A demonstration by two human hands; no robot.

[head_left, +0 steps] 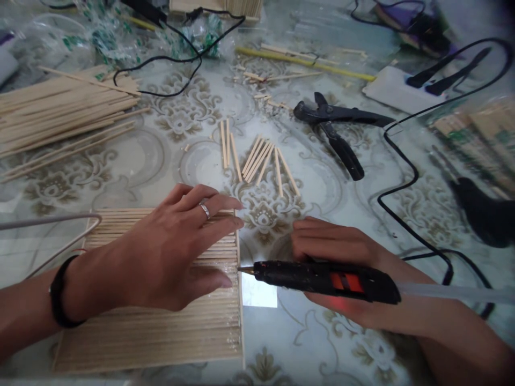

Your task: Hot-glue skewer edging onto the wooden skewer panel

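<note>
A flat panel of thin wooden sticks [161, 338] lies at the lower left, edged on its right side by an upright stick. My left hand [181, 246], with a ring and a black wristband, rests on it, fingers spread toward that edge. My right hand [341, 257] is wrapped round a black glue pen [322, 279] with a red part. The pen's metal tip points left and meets the panel's right edge beside my left thumb. Shiny, glue-like marks run along the stick ends there.
Short cut sticks [257, 161] lie beyond the hands. Black cutters [330, 118] rest at upper right, near a white power strip [402, 91] and a looping black cable [394, 203]. Long sticks [60, 107] are piled at left. Behind are plastic wrapping [108, 37] and a yellow rod [301, 61].
</note>
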